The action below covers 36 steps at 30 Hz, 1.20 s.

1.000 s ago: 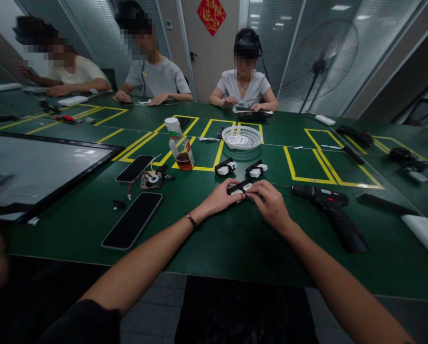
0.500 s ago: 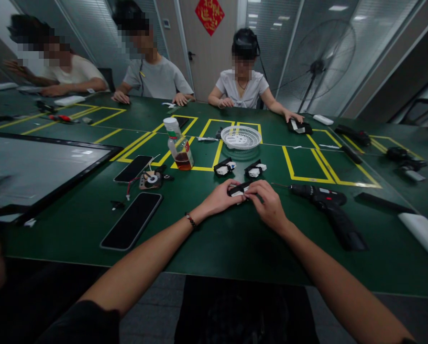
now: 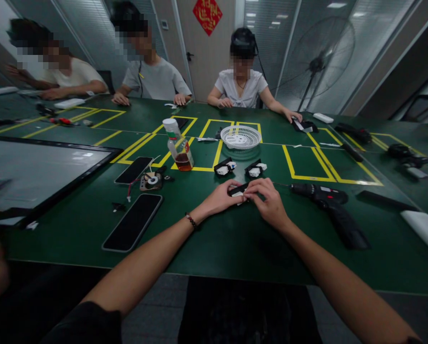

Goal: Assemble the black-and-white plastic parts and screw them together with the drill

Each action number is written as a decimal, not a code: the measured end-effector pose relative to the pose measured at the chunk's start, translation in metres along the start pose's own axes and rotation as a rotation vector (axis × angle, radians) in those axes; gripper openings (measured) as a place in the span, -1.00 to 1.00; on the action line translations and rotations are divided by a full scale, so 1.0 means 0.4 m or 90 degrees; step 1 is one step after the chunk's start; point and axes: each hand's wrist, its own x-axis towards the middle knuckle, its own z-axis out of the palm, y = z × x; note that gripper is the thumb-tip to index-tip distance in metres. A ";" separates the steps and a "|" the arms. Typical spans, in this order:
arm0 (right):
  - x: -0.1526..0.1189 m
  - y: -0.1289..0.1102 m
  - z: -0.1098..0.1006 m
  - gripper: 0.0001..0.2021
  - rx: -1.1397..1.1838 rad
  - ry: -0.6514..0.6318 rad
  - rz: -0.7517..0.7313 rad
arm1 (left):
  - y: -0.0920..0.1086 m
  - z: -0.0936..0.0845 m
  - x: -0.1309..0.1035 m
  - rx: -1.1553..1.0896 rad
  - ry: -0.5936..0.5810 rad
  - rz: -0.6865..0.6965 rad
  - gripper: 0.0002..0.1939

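A small black part with a white piece in it is between my two hands, just above the green table. My left hand grips its left side. The fingers of my right hand are pinched at its right end, and they partly cover it. Just beyond my hands lie two similar black and white parts: one on the left and one on the right. To the right of my right hand lies a black power drill, its thin bit pointing at my fingers.
On the left are two phones, a near one and a far one, a small device with wires and a large framed panel. A bottle and a white basket stand ahead. Three people sit across the table.
Both hands keep hold of the black and white part, with only a slight shift of my right fingers. Across the table, a person's hand has moved a little over a black item.
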 end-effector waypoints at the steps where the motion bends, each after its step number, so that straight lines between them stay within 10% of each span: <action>1: 0.000 0.000 0.001 -0.87 0.006 0.001 0.004 | 0.003 -0.001 0.000 -0.005 -0.006 0.000 -0.36; 36: -0.016 0.058 0.025 -0.68 0.271 -0.002 0.250 | 0.026 0.006 -0.006 -0.008 -0.026 -0.007 -0.37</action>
